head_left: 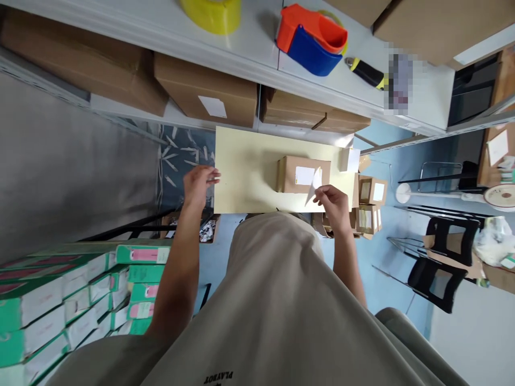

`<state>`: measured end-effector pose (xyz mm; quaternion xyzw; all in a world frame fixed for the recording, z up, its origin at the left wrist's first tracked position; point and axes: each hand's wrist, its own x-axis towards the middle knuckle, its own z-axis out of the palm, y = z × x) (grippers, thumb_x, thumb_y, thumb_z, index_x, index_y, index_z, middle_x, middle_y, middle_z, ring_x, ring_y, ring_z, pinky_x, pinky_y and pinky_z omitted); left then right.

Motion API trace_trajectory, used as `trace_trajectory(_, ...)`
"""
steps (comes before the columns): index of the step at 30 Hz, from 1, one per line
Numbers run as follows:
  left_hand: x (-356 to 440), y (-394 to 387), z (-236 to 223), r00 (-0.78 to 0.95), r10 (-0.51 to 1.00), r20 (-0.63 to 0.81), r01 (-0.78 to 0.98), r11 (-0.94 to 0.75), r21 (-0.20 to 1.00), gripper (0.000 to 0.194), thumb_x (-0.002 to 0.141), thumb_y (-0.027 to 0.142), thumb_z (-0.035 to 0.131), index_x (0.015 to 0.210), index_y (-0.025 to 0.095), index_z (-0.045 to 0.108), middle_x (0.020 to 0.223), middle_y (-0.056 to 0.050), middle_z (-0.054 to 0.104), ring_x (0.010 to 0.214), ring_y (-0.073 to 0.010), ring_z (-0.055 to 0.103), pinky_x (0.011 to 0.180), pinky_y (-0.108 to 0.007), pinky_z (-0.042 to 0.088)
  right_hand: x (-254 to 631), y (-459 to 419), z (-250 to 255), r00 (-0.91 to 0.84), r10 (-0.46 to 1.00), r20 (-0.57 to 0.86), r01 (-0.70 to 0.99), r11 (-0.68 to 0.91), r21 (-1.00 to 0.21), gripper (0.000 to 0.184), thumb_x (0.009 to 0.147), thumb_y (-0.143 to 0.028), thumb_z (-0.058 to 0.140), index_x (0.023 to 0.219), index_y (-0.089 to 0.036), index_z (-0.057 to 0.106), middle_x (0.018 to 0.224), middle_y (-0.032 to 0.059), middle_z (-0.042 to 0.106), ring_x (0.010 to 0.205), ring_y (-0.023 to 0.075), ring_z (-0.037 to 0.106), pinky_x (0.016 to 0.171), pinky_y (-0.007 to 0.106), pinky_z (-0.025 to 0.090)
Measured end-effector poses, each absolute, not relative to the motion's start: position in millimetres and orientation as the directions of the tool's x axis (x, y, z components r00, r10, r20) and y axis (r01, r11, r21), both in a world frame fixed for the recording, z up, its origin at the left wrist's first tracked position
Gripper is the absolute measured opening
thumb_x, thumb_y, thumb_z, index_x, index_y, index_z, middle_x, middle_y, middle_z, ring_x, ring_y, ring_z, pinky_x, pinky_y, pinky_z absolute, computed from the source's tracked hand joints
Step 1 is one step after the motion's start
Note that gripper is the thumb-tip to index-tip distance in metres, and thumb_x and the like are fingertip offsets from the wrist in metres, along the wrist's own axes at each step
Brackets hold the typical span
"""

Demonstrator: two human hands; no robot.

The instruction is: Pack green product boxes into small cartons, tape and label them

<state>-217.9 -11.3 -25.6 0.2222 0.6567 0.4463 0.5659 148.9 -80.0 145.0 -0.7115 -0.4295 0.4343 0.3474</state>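
Note:
A brown cardboard box point(284, 174) lies on a pale yellow tabletop point(245, 171) in front of my body. One white label point(304, 176) sits flat on its top. My right hand point(333, 206) pinches the lower edge of a second white label point(314, 187), which stands tilted up over the box's right part. Whether its far end touches the box I cannot tell. At the table's left edge, my left hand point(197, 185) holds nothing; its fingers are loosely bent and apart, with the tips at the edge.
A small white block point(350, 160) stands at the table's right end. Above runs a shelf with an orange and blue tape dispenser point(311, 40), yellow tape point(213, 15) and a black-yellow cutter point(366, 73). Green-white boxes point(80, 289) are stacked lower left; white strips litter the floor.

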Motion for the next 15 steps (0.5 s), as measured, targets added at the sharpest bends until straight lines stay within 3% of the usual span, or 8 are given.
trace_trajectory(3,-171,-22,0,0.024,0.876,-0.482,-0.199,0.477,0.856,0.044,0.07,0.055,0.09,0.091,0.021,0.071,0.105,-0.009,0.082,0.101,-0.0219,0.078,0.093,-0.036,0.062,132,-79,150,0.133,0.932,-0.336,0.263,-0.36,-0.895,0.03,0.088,-0.052,0.083,0.083,-0.023,0.076,0.076,0.0014,0.072,0.072,0.0181,0.069,0.068,0.033,0.056)
trace_trajectory(5,-143,-30,17,0.234,0.874,-0.426,-0.204,0.473,0.857,0.049,0.075,0.056,0.092,0.105,0.021,0.077,0.127,-0.013,0.082,0.117,-0.0251,0.078,0.101,-0.038,0.062,124,-81,154,0.047,0.931,-0.361,0.218,-0.363,-0.906,0.03,0.089,-0.052,0.084,0.082,-0.024,0.076,0.078,0.0012,0.072,0.073,0.0175,0.068,0.07,0.033,0.057)
trace_trajectory(7,-120,-38,29,0.36,0.846,-0.393,-0.236,0.49,0.839,0.058,0.076,0.06,0.093,0.116,0.022,0.078,0.135,-0.015,0.081,0.123,-0.0286,0.077,0.102,-0.039,0.063,119,-83,159,-0.016,0.923,-0.385,0.169,-0.377,-0.911,0.03,0.089,-0.051,0.084,0.08,-0.024,0.075,0.078,0.0008,0.071,0.072,0.0168,0.067,0.07,0.033,0.057)
trace_trajectory(11,-99,-47,32,0.396,0.832,-0.387,-0.303,0.517,0.801,0.063,0.07,0.061,0.098,0.114,0.019,0.079,0.116,-0.013,0.085,0.114,-0.0306,0.078,0.096,-0.038,0.063,116,-85,162,-0.047,0.915,-0.4,0.098,-0.394,-0.914,0.027,0.087,-0.048,0.084,0.077,-0.024,0.076,0.074,-0.0001,0.069,0.069,0.0162,0.064,0.069,0.032,0.056)
trace_trajectory(15,-106,-48,15,0.33,0.844,-0.424,-0.267,0.514,0.815,0.06,0.072,0.065,0.096,0.106,0.017,0.082,0.105,-0.01,0.084,0.098,-0.0268,0.077,0.083,-0.033,0.058,122,-86,159,0.001,0.916,-0.4,0.103,-0.398,-0.912,0.021,0.085,-0.041,0.083,0.075,-0.024,0.076,0.072,-0.0008,0.069,0.069,0.0153,0.063,0.07,0.031,0.055)
